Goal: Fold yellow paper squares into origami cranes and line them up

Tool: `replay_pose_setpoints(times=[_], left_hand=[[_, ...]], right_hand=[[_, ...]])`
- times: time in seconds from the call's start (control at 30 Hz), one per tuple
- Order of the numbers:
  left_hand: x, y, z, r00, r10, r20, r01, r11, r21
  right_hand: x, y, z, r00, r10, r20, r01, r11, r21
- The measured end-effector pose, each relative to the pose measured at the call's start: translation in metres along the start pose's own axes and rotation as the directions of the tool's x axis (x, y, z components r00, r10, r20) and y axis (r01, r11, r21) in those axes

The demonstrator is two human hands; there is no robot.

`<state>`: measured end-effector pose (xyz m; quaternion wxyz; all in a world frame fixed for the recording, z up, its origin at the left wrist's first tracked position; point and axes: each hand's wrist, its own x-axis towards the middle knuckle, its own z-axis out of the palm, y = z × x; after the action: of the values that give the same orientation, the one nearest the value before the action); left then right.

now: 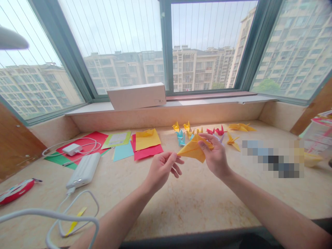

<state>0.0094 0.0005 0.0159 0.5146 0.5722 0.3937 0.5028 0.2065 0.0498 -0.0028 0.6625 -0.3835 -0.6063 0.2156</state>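
Note:
A partly folded sheet of yellow origami paper (193,148) is held up above the counter between both hands. My left hand (166,165) pinches its pointed left tip between thumb and forefinger, the other fingers loosely curled. At the opposite end my right hand (214,152) grips the paper, thumb on the near face and fingers over the top edge. Behind the paper stand several small folded cranes: yellow ones (186,125), blue ones (181,137) and red ones (220,130). Partly hidden by the right hand is a purple one. Another yellow folded piece (233,141) lies right of that hand.
Stacked coloured paper (147,140) lies left of centre. Further left are a white power bank (84,170), a charger (72,149), looping cables and a red-and-white object (18,192). A white box (137,97) rests on the sill. A clear plastic container (317,135) stands right.

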Motion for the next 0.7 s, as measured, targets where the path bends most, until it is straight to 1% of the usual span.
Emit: replay_pose_setpoints(times=[0.23,0.4,0.5,0.7], left_hand=[[-0.0012,-0.0029,0.0004,0.999,0.034,-0.04,-0.032,0.998,0.051],[-0.0019,-0.0021,0.0016,0.998,0.059,-0.039,-0.055,0.994,0.097],[-0.0033,-0.0008,0.001,0.996,0.073,-0.047,-0.068,0.992,0.102],[-0.0045,-0.0023,-0.0008,0.998,0.067,-0.007,-0.065,0.98,0.188]], right_hand=[[-0.0018,0.0003,0.0,1.0,-0.013,-0.014,0.013,1.0,-0.004],[-0.0023,-0.0028,0.0003,0.996,-0.085,-0.007,0.085,0.996,-0.018],[-0.0026,-0.0024,0.0006,0.995,-0.103,-0.003,0.103,0.995,-0.01],[-0.0055,0.0007,0.0013,0.995,-0.093,0.038,0.093,0.996,0.012]])
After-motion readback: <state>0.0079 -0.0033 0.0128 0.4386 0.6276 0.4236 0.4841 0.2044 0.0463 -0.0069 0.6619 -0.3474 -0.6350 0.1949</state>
